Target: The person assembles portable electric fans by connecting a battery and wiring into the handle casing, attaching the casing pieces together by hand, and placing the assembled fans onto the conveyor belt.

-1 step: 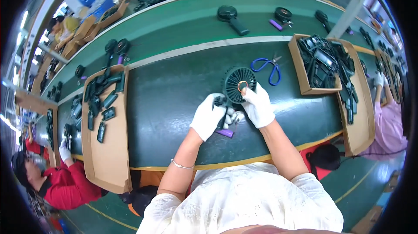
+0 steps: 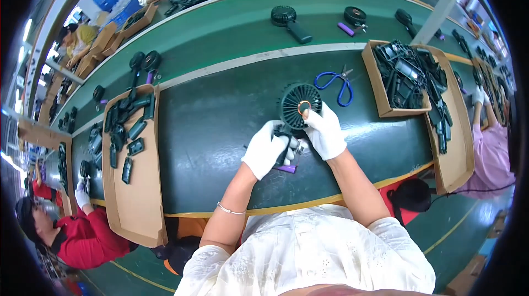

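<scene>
Both my hands wear white gloves and hold a dark handheld fan over the green worktop. My right hand (image 2: 325, 132) grips the edge of the round, slatted fan head (image 2: 295, 100), its thumb by the copper-coloured ring at the centre. My left hand (image 2: 266, 150) is closed round the dark handle part (image 2: 284, 144) below the head. A purple cylindrical battery (image 2: 286, 168) shows beneath my left fingers, with small pale parts and thin wires next to it. The fingers partly hide the handle. Blue-handled scissors (image 2: 344, 84) lie open just beyond my right hand.
A cardboard tray (image 2: 135, 208) of dark casing pieces stands on the left. At right a cardboard box (image 2: 402, 113) heaped with casings sits by another tray (image 2: 460, 172). Beyond a pale rail, a green belt (image 2: 231, 39) carries several fans. Other people work on both sides.
The view has shifted slightly. My left fingers have moved a little around the handle, and the fan head is slightly turned. Both hands keep their hold.
</scene>
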`<state>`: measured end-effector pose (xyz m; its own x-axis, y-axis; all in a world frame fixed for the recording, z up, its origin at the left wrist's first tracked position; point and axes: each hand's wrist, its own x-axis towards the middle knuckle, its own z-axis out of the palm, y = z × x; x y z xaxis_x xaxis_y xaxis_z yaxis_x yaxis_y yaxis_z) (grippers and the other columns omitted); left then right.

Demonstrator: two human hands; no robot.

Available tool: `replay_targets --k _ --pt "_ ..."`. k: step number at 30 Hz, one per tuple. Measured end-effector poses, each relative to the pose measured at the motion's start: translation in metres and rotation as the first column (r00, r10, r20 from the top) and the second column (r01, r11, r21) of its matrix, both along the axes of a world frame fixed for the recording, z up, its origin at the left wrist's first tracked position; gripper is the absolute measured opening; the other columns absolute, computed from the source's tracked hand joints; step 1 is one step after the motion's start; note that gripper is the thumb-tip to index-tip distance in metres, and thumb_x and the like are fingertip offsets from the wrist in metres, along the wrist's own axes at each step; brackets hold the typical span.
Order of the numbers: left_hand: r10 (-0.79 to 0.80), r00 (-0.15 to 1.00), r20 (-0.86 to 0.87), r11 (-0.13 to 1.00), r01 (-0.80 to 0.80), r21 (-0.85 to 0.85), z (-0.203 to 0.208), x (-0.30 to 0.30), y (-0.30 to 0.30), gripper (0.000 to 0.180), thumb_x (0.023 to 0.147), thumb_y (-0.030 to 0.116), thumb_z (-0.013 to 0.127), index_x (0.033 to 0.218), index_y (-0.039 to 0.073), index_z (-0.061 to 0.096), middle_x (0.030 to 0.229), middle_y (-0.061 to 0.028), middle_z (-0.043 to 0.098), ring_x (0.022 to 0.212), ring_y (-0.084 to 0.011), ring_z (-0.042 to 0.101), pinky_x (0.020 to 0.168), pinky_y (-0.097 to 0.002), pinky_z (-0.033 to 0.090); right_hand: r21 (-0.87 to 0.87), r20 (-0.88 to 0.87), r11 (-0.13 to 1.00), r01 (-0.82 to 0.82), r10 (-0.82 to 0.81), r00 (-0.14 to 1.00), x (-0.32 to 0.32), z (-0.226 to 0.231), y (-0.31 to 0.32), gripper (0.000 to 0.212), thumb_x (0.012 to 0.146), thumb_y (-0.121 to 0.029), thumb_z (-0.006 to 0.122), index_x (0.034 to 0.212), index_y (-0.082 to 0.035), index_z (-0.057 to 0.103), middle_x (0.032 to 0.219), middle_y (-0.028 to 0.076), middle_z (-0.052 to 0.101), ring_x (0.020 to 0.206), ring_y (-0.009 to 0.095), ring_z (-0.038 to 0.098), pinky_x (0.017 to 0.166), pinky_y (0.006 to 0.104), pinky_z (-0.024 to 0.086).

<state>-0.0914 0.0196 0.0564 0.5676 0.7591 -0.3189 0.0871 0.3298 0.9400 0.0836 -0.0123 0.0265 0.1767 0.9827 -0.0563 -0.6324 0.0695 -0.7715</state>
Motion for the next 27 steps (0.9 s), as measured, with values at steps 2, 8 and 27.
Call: replay_targets --k 2,8,27 --pt "-0.04 0.999 0.006 0.999 0.041 -0.03 -0.008 0.002 -0.001 0.031 0.093 0.007 0.053 0.121 -0.007 0.049 0.09 -0.0121 0.067 0.067 -0.0164 0.064 0.061 -0.0306 0.055 -0.06 0.038 0.998 -0.007 0.009 0.999 0.003 0.006 -0.001 0.035 0.088 -0.012 0.069 0.12 -0.003 0.056 0.111 0.004 0.06 0.098 0.014 0.057 0.089 0.0321 0.047" --pt "-0.094 0.992 0.085 0.989 0.103 -0.107 -0.009 -0.011 -0.001 0.029 0.096 0.012 0.054 0.118 -0.006 0.049 0.089 -0.0115 0.067 0.065 -0.0153 0.063 0.06 -0.0303 0.055 -0.108 0.249 0.994 -0.018 0.044 0.968 -0.002 0.001 0.001 0.041 0.087 -0.015 0.071 0.122 0.0 0.056 0.109 0.006 0.062 0.097 0.012 0.058 0.088 0.029 0.048" --pt "0.133 0.991 -0.03 0.99 -0.131 0.055 -0.003 -0.011 -0.002 0.031 0.099 0.023 0.052 0.115 -0.002 0.062 0.096 -0.0113 0.07 0.079 -0.0164 0.068 0.074 -0.0287 0.054 -0.206 0.297 0.917 -0.342 0.392 0.871 -0.014 0.014 -0.009 0.044 0.088 -0.012 0.065 0.126 0.005 0.05 0.102 0.01 0.061 0.074 0.014 0.062 0.07 0.0297 0.053"
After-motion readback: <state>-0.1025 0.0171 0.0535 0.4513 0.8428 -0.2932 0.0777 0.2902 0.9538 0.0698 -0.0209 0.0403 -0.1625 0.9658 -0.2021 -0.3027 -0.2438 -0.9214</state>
